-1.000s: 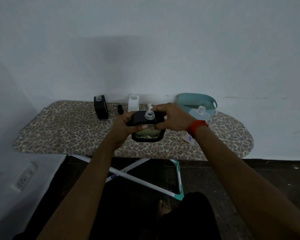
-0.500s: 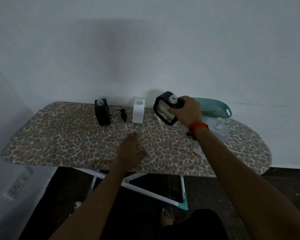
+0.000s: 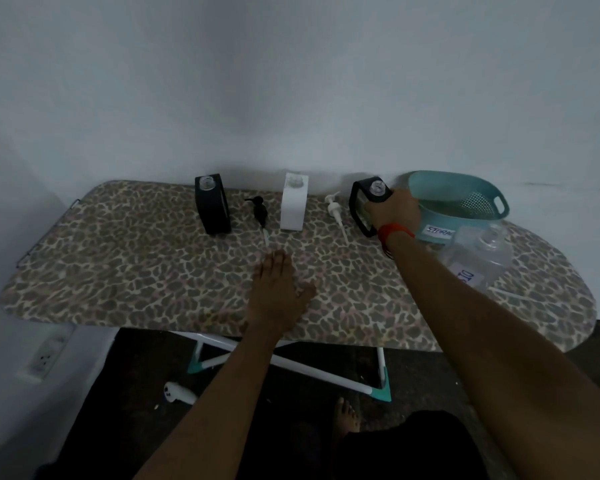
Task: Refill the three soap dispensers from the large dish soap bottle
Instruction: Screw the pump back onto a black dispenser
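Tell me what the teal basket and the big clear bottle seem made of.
Teal basket: likely moulded plastic, matte, with perforated drain holes and a cut-out handle. Big clear bottle: probably glossy transparent plastic, since the leopard-print board cover shows through; glass cannot be ruled out.

Person rig: left hand (image 3: pixel 278 296) and right hand (image 3: pixel 392 211) bare, both forearms bare right to the frame edge. Orange-red wristband (image 3: pixel 395 232) on the right wrist, looks like cloth or thread, material unclear. It has a short tail with pale flecks on the underside. Dark garment (image 3: pixel 413 445) over the lap, near black, type unclear. One bare foot (image 3: pixel 347 415) shows beside it.
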The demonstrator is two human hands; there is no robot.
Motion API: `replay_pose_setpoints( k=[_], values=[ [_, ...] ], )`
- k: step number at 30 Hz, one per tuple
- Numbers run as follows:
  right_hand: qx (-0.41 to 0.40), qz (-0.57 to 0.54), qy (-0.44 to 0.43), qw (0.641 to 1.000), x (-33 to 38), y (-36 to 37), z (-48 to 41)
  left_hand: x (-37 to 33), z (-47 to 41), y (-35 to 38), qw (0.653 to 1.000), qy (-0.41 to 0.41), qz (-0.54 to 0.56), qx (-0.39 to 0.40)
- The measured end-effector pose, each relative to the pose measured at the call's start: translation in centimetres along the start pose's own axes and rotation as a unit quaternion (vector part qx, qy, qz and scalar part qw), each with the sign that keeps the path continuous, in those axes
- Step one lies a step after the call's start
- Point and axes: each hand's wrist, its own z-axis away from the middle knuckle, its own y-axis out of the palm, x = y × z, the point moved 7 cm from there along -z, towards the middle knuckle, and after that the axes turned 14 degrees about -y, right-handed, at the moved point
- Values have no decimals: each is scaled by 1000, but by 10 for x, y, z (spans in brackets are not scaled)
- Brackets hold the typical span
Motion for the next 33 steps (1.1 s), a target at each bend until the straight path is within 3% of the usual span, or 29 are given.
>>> replay_pose_setpoints(
  k=[16,20,23,25,29,33],
  values=[
    [36,79,-18,996,-3,4,1,-2,4,-6,1000,-8,24,-2],
    [-8,116,-91,989,17,-7,8,-1,3,-6,999,-11,42,-1],
    [-39,28,-171,984,46,-11,18,0,7,-11,996,-17,93,-6],
    [-32,-35,-224,973,69,-9,27,2,14,-26,981,-23,186,-56],
    [73,-104,-275,953,112,14,48,37,16,-74,899,-142,354,-216],
    [145,-103,-328,928,145,52,76,80,-17,-104,852,-272,380,-234]
  ],
)
